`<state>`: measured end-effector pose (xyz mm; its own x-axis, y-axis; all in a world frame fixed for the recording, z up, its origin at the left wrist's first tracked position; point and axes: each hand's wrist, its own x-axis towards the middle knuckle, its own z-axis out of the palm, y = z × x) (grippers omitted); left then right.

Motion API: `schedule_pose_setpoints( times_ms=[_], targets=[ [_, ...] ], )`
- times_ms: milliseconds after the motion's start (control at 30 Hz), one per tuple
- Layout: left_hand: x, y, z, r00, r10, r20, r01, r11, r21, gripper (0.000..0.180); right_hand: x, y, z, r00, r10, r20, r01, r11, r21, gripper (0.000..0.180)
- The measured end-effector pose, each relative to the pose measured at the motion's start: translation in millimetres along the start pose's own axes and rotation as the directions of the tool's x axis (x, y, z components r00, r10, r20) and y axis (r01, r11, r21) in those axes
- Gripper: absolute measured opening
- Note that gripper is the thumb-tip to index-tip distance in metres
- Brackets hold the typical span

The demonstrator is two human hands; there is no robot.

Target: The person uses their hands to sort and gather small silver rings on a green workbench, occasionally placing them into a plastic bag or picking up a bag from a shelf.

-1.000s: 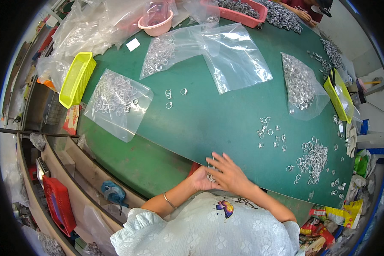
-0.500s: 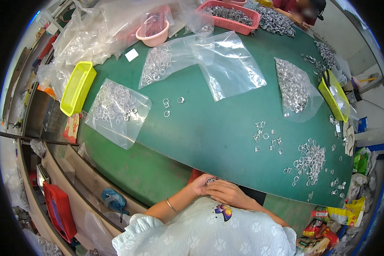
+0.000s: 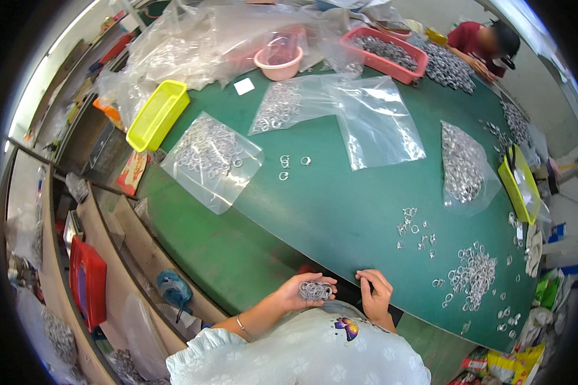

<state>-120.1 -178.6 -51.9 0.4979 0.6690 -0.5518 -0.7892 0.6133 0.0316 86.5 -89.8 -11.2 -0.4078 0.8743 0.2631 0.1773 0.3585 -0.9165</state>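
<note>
Hands have pulled apart now: left hand cups a bunch of metal rings, right hand curled loosely, fingertips on the green desk edge.

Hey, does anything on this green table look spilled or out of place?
Small metal rings lie loose on the green table: a heap at the right, a scatter beside it, and three rings between the bags. The left hand cups a bunch.
</note>
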Motion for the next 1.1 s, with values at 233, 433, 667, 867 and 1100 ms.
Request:
schedule_pose_setpoints(
  times_ms=[233,433,667,867,1100],
  targets=[
    [-39,57,39,0.875,0.481,-0.058,-0.459,0.786,-0.413,0.038,-1,0,2,0.998,-0.029,0.048,0.031,0.998,-0.048,0.014],
    [-33,185,21,0.395,0.841,-0.37,-0.879,0.228,-0.419,0.038,0,3,1,0.998,-0.056,0.032,0.058,0.996,-0.071,0.012],
    [-22,302,8,-0.563,0.709,-0.425,-0.826,-0.461,0.325,0.027,-2,4,6,0.997,-0.076,0.031,0.079,0.993,-0.085,0.012],
    [-1,363,-18,-0.71,0.668,0.224,0.133,-0.184,0.974,0.041,0,11,4,0.996,-0.084,-0.016,0.08,0.986,-0.146,0.012],
    [18,317,-13,-0.085,0.988,-0.128,-0.247,0.103,0.963,0.057,0,20,-4,0.999,-0.032,-0.013,0.03,0.994,-0.106,0.012]
  ],
)
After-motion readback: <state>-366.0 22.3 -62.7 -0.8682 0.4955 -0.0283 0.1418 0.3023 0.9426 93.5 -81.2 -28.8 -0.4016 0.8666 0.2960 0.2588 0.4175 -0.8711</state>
